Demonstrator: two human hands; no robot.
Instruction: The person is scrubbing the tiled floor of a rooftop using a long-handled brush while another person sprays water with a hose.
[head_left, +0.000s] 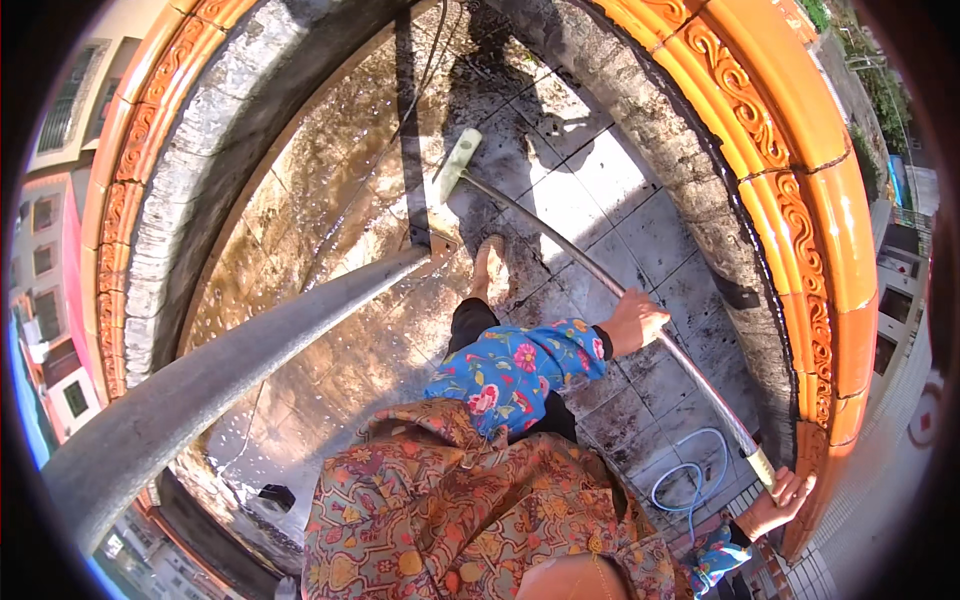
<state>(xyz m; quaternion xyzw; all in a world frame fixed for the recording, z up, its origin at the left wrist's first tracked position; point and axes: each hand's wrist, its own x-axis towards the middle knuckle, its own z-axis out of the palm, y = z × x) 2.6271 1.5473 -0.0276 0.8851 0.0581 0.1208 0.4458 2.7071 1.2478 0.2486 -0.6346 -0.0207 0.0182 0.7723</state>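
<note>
A long metal pole (570, 251) runs diagonally over the floor, with a pale green brush or squeegee head (458, 163) at its far end. That head rests on wet, dirt-streaked floor tiles (607, 187). My left hand (636, 322), reaching across my body, grips the pole's middle section. Near the pole's pale end sleeve (761, 466), my right hand (780, 499) is closed around the shaft. Blue floral sleeves (525, 367) cover my arms, and a patterned brown garment (465, 510) covers my front. One foot (490, 266) shows beyond the left sleeve.
A thick metal post (247, 345) slants up on the left from a floor bracket (442, 246). Orange glazed tiles (757, 112) cap the low walls around the floor. Blue tubing (697, 480) lies coiled at lower right. Muddy water (330, 165) covers the left side.
</note>
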